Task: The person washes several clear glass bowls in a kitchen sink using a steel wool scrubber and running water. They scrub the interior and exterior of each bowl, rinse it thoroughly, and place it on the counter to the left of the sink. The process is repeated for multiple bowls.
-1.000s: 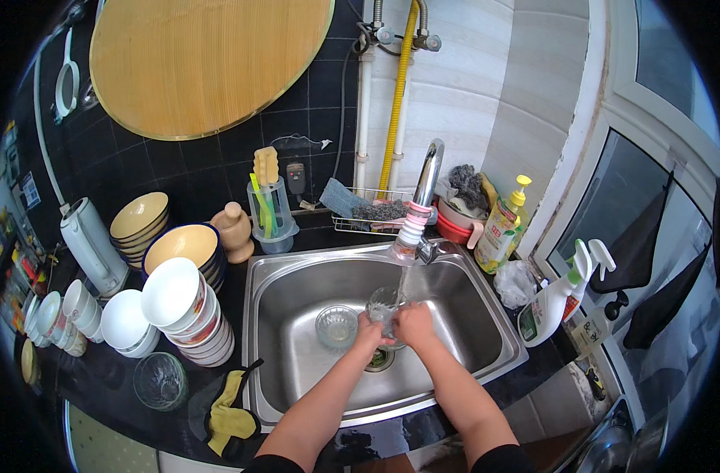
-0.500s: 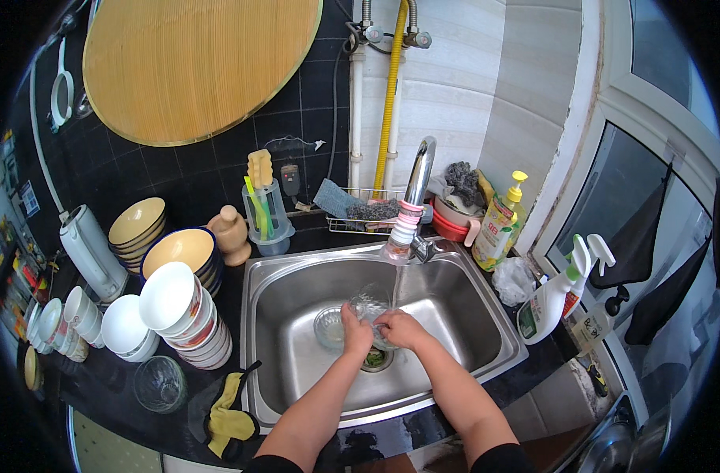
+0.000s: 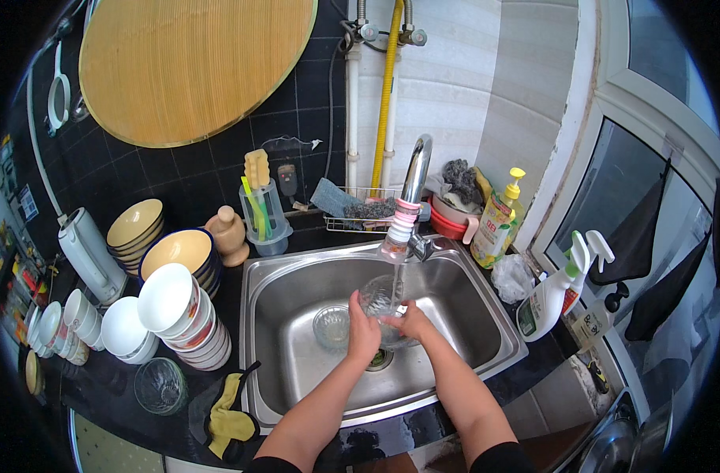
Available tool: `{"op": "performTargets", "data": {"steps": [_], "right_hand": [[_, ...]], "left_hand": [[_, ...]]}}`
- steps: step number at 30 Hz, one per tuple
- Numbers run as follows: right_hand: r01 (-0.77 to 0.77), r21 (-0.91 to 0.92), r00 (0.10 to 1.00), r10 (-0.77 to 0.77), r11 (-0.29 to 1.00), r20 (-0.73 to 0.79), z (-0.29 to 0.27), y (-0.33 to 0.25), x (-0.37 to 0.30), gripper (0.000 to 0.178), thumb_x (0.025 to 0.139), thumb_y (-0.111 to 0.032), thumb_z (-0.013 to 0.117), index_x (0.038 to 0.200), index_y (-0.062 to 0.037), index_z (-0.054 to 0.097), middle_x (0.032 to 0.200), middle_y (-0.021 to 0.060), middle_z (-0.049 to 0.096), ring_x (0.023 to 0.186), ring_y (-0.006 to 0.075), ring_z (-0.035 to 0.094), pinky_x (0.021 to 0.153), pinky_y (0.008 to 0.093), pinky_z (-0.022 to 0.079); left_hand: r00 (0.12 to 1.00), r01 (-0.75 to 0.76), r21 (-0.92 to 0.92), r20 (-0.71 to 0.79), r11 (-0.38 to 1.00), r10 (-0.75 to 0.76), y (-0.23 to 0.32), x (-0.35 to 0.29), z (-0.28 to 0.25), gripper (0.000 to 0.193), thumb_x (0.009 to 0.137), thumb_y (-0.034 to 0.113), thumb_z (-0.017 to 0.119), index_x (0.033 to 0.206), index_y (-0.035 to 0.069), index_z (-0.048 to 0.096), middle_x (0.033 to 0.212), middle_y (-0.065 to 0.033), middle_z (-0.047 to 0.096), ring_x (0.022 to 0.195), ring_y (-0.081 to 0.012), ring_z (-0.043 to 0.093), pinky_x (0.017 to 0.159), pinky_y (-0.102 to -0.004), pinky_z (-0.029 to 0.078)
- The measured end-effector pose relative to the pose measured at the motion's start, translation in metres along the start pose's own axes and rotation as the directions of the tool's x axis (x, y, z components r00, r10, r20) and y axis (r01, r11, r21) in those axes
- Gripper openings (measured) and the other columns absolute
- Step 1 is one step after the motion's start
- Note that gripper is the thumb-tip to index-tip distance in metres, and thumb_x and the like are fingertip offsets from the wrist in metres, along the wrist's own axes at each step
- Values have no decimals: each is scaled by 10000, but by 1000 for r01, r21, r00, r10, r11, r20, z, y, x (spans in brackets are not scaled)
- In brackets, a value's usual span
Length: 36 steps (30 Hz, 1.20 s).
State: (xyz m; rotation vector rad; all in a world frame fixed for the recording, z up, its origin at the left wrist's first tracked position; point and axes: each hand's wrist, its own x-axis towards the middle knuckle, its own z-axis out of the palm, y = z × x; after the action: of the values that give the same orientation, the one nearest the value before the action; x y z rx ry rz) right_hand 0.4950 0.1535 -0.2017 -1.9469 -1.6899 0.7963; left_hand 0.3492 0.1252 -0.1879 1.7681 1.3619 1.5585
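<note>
Over the sink basin, my left hand grips a clear glass bowl by its left side. My right hand is closed on the bowl's right side, its fingertips reaching toward the inside. The bowl is tilted, and water from the faucet runs into it. To the left of my hands, a second clear glass bowl lies on the basin floor. The drain shows just below my hands, with something green in it.
Left of the sink stand stacked white bowls, cream bowls, another glass bowl and yellow-black gloves. A wire rack with scrubbers sits behind. Dish soap and a spray bottle line the right side.
The glass bowl has been turned and raised a little under the stream. My left hand has moved up and right along its side; my right hand has shifted slightly right.
</note>
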Motion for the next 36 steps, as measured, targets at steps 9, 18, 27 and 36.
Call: {"op": "performTargets", "data": {"steps": [9,18,27,36], "right_hand": [[210,137,920,-148,968,-363,-37,-43,-27,271,781,-295,586,869,-39,587,648,133,595,596,238,592,566,352,445],[229,-192,847,-292,954,-443,-47,-66,-50,208,795,-218,523,949,-87,572,715,183,601,683,347,583,625,430,450],[-100,-117,969,70,988,-237,-35,-31,-27,312,742,-312,520,763,-25,640,717,185,616,765,317,600,732,389,452],[-274,-29,959,275,961,63,-58,-41,-38,427,768,-363,439,607,-16,629,613,121,616,591,212,610,645,313,476]], "left_hand": [[841,540,-626,385,562,-380,-1,5,-4,480,776,-83,372,1229,21,253,1149,-181,441,607,-228,581,520,-301,500],[447,892,-321,734,319,-512,-7,-1,-5,346,801,126,593,1088,-1,446,903,-147,587,618,-222,598,504,-307,524],[500,839,-484,509,247,-701,2,-1,-6,371,892,289,353,1103,-14,380,877,-187,577,561,-260,597,436,-343,500],[183,980,-189,743,60,-643,-30,0,-5,437,810,412,277,863,34,489,624,-110,479,413,-159,372,344,-285,316]]}}
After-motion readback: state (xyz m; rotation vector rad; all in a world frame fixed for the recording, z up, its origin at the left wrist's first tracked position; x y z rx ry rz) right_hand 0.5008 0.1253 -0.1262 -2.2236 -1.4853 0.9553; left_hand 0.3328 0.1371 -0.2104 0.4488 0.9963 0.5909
